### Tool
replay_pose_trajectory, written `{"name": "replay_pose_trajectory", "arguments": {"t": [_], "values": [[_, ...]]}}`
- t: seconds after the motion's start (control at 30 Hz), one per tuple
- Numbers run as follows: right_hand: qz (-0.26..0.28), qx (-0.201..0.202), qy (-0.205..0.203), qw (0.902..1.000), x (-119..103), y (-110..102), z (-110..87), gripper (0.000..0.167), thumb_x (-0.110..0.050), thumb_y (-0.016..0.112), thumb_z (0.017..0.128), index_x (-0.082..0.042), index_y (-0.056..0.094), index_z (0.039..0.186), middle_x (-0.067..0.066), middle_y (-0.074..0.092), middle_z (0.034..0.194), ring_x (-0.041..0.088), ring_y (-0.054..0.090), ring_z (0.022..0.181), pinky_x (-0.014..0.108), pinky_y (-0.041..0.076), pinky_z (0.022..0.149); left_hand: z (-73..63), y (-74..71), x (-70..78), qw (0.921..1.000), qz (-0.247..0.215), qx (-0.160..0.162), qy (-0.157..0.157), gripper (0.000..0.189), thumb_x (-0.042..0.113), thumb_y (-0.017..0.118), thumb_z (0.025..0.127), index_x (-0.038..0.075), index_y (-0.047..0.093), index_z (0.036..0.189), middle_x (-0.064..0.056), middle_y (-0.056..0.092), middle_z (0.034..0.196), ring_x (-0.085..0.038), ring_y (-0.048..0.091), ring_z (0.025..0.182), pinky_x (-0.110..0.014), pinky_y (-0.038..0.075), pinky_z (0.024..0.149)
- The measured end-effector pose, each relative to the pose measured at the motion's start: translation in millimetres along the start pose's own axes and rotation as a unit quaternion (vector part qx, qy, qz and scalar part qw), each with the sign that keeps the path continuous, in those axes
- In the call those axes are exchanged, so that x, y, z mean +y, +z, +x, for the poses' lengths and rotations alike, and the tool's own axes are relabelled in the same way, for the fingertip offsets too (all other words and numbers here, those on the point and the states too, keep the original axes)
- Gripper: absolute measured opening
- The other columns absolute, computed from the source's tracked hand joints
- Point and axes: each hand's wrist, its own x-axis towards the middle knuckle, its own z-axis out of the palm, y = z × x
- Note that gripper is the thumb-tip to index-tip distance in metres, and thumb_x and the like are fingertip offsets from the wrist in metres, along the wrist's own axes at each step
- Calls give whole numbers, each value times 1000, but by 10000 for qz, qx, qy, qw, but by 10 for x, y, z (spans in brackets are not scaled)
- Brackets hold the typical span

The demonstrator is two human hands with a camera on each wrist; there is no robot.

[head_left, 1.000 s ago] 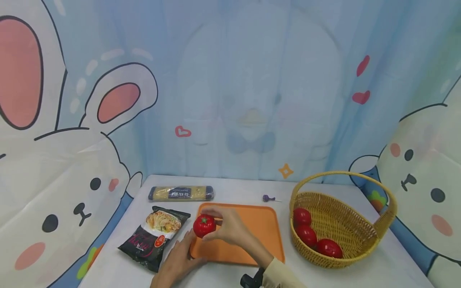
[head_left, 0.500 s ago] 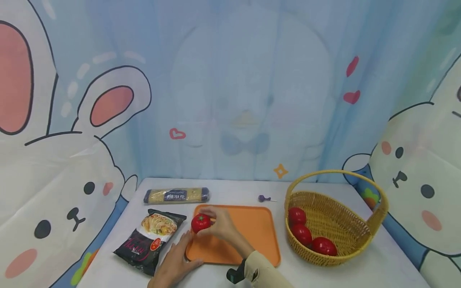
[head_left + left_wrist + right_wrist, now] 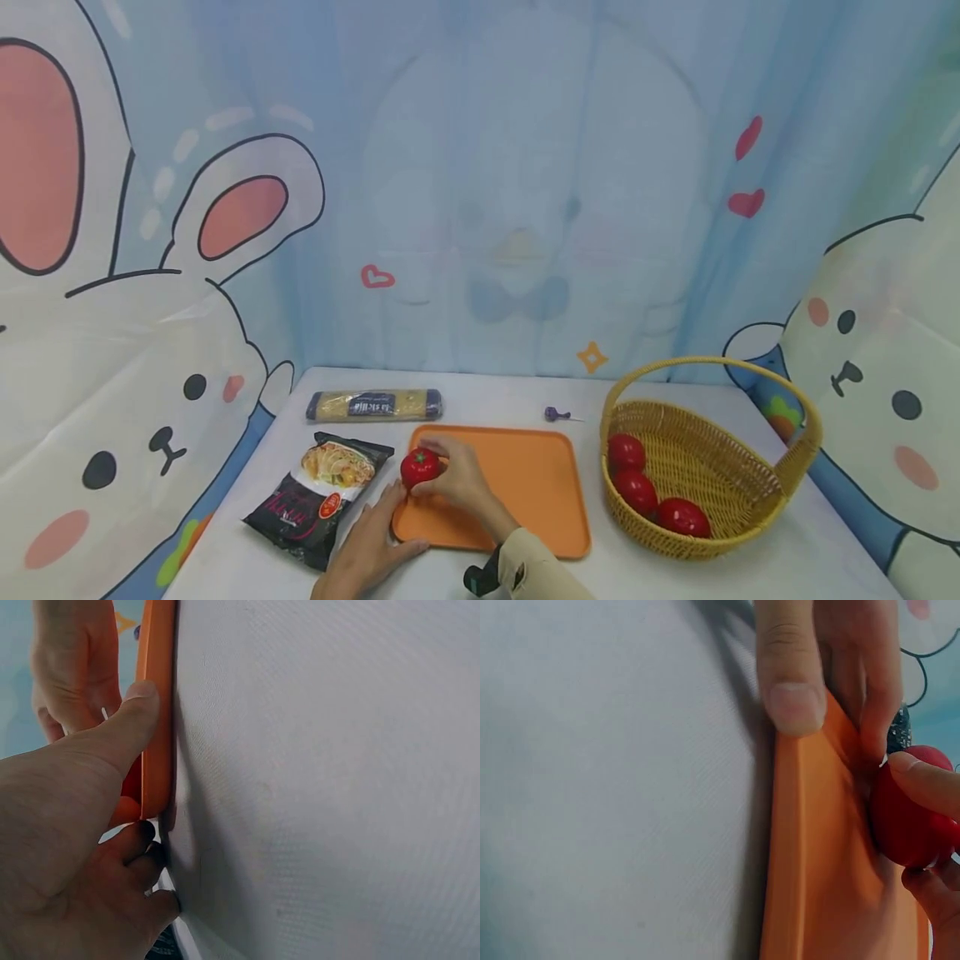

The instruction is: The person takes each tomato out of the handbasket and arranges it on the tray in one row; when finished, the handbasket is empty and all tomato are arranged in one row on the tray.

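In the head view, my right hand [image 3: 457, 479] holds a red tomato [image 3: 420, 468] with a green calyx at the left end of an orange tray [image 3: 525, 479]. The right wrist view shows fingertips on either side of the tomato [image 3: 907, 814], close over the tray floor. My left hand [image 3: 371, 537] grips the tray's near left corner. Its thumb presses the near rim [image 3: 156, 750] in the left wrist view, and its other fingers are bent beside the corner, some low by the white tabletop.
A black noodle packet [image 3: 318, 496] lies just left of the left hand. Behind it is a spaghetti pack [image 3: 375, 406]. A small purple item [image 3: 555, 414] lies behind the tray. At right stands a wicker basket [image 3: 720, 450] with red tomatoes [image 3: 636, 492] and a tall handle.
My right wrist and sleeve have swung left, and the fingers cover more of the tomato. The tomato stays over the tray's left end. My left hand keeps its place at the corner.
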Motion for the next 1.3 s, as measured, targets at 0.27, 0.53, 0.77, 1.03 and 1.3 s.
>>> {"name": "replay_pose_trajectory", "arguments": {"t": [0.27,0.53,0.77,1.03,1.3], "values": [[-344,-183,30,9992,-32,-19,21,72,-2,97,76,5,66,141,18,71,139,38,68,127,54,58,110,5,7,1,10000,23,-20,-65,97,40,93,85,-6,48,157,-34,44,163,-53,39,152,-74,24,128],[-334,-328,159,9988,15,-88,-6,77,-4,98,77,7,61,144,22,68,142,42,65,131,58,55,113,33,45,18,9995,42,-86,-293,94,45,92,84,-3,52,155,-31,43,164,-56,40,151,-75,27,126],[-1003,-574,-66,9933,-62,-263,-43,92,-21,99,79,-1,52,156,20,58,155,47,59,138,63,53,113,28,19,25,9997,46,-61,-214,89,43,93,84,-3,55,151,-32,46,162,-55,40,151,-76,28,125],[-1704,-991,-561,9788,-553,-614,-209,89,-29,96,84,-9,52,158,12,58,159,36,54,146,61,49,119,30,21,-10,9998,-32,-70,-161,89,42,93,84,-3,54,150,-31,49,160,-52,38,153,-74,26,127],[-1723,-1792,-1306,9597,-1022,-1300,-541,39,-28,92,89,-10,77,121,0,80,113,12,74,104,30,65,91,9,-1,13,9992,64,-101,-387,89,44,93,84,0,56,151,-30,47,162,-53,39,152,-73,27,126]]}}
